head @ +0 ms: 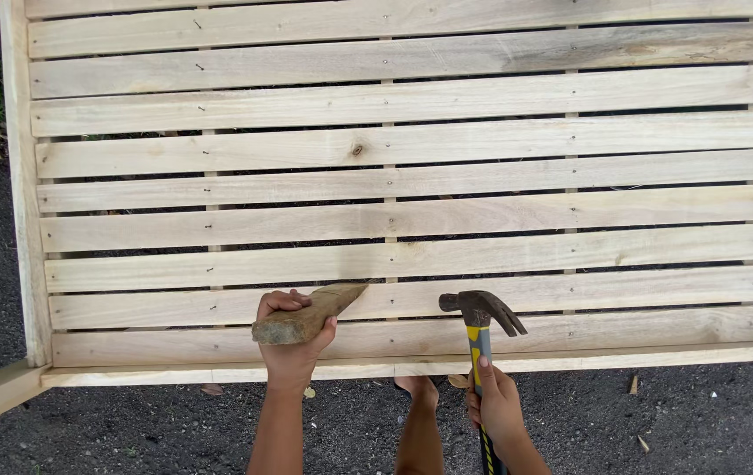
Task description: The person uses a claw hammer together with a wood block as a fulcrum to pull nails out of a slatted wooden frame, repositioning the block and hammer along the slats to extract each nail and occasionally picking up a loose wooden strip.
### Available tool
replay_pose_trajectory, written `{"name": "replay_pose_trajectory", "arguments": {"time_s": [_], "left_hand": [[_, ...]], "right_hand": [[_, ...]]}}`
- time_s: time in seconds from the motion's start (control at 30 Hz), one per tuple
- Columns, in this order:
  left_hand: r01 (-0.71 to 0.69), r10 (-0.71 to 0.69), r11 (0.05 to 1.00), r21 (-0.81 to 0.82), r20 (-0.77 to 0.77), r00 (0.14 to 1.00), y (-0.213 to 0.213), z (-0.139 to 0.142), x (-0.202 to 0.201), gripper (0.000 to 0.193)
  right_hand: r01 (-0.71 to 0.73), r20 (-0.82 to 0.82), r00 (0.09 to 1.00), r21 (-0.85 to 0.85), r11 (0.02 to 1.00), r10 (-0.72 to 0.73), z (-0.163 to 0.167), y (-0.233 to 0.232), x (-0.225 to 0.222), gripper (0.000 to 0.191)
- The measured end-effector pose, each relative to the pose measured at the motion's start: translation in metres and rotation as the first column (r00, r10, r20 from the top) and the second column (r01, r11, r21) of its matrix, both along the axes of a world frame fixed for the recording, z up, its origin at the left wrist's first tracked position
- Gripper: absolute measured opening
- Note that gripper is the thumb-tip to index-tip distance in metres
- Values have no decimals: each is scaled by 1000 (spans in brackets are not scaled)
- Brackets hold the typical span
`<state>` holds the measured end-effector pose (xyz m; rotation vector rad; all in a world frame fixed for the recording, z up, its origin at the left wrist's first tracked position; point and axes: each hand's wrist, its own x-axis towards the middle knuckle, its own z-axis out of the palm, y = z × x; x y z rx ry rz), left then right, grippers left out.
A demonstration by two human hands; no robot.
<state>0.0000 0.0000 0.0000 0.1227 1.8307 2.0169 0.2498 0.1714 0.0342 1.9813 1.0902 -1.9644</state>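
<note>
Wooden wedge [309, 315] in left hand [291, 350]; right hand [496, 403] holds claw hammer [480, 322].

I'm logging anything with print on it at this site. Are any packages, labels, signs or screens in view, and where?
None in view: only the bare slatted wooden frame, a wedge-shaped wood piece in the left hand, and a claw hammer with a yellow-and-black handle in the right hand.

The slatted wooden frame [412, 185] runs past the top and right edges, and the hammer [480, 330] handle's end leaves the bottom.
</note>
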Motion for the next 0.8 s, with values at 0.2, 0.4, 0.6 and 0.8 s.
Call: {"name": "replay_pose_trajectory", "arguments": {"time_s": [0.2,0.4,0.6,0.8], "left_hand": [[31,-35,999,-36,-114,993,-30,25,16,54],[0,-9,998,-59,-154,988,-56,45,66,54],[54,-67,996,-77,-177,982,-65,44,95,54],[17,-30,997,-74,-182,983,-86,53,124,54]], "right_hand": [[-97,-49,994,6,995,97,10,-21,31,57],[-122,-56,991,-37,992,120,17,-33,54,54],[-146,-109,984,-54,988,139,25,-48,71,53],[-191,-170,969,-69,979,177,37,-53,74,52]]}}
